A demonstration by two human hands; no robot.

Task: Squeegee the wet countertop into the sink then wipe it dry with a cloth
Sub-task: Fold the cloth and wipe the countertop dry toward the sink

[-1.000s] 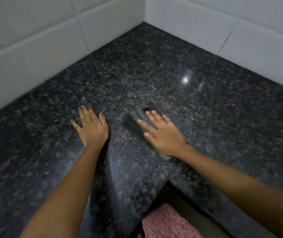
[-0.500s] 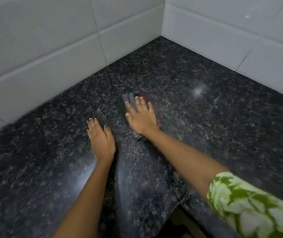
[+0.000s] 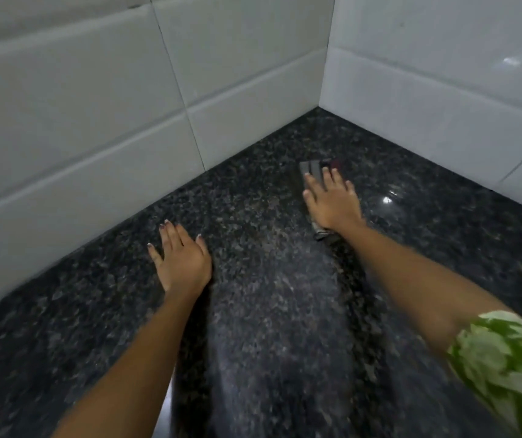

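Two bare hands rest on a dark speckled granite countertop (image 3: 269,327) that runs into a corner of white wall tiles (image 3: 95,121). The main risk, as I judge it, lies in that corner: the cloth (image 3: 311,169) is near the back walls, so a flat palm may skip the seam where stone meets tile and leave damp there. The folded cloth could also bunch or slide out from under the fingers if the push is uneven. No sink or squeegee shows, so I cannot tell how much wet remains, though the stone gleams to the right.

The right hand (image 3: 332,200) lies palm down on the cloth, fingers spread and pressing it flat, not gripping; the arm reaches long and nearly straight toward the corner, a green patterned sleeve (image 3: 506,368) at the elbow. The left hand (image 3: 180,257) is flat on bare stone, nearer, fingers relaxed, holding nothing, seemingly bracing.
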